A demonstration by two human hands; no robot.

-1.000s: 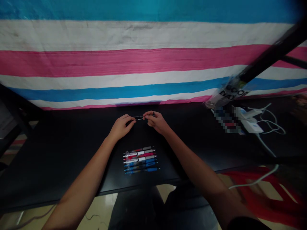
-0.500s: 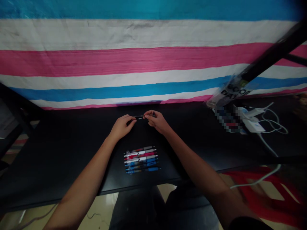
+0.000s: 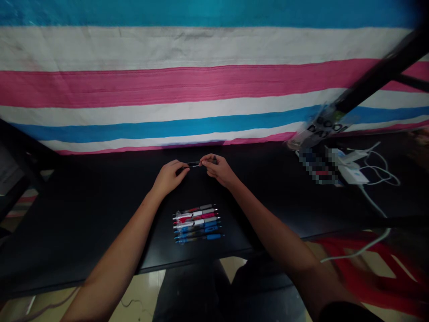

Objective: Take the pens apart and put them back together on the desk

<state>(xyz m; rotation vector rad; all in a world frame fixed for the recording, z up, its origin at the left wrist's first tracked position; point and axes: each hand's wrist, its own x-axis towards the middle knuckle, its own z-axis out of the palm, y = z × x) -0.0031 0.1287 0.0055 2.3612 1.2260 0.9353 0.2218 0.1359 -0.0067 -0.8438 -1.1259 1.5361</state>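
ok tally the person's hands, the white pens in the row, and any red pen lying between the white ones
Hands: 2, the left hand and right hand
White pens: 2
Red pen between them: 1
Total: 5

"What's between the left hand (image 3: 170, 175) and right hand (image 3: 217, 169)?"
"Perhaps a black pen (image 3: 193, 163); too small to tell whether one piece or two. Fingers hide parts of it."
"The red stool (image 3: 355, 278)?"
"Blurred. And the left forearm (image 3: 114, 248) runs off the bottom edge."
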